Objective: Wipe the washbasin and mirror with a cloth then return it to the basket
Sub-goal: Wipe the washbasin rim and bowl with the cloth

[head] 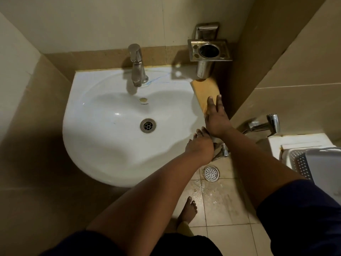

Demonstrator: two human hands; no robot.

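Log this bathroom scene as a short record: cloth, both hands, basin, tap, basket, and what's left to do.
cloth: orange, spread flat on the basin's right rim
right hand: pressed flat on the cloth
left hand: at the basin's right edge, under the right wrist; grip unclear
basin: white, blue streaks near the tap
tap: no water running
basket: at far right
mirror: not in view

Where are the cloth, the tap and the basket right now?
cloth (pixel 204 91): head view, on the bare orange part beyond the right hand's fingertips.
tap (pixel 137 69): head view, on the middle of its metal body.
basket (pixel 299 161): head view, on its perforated wall at the right edge.
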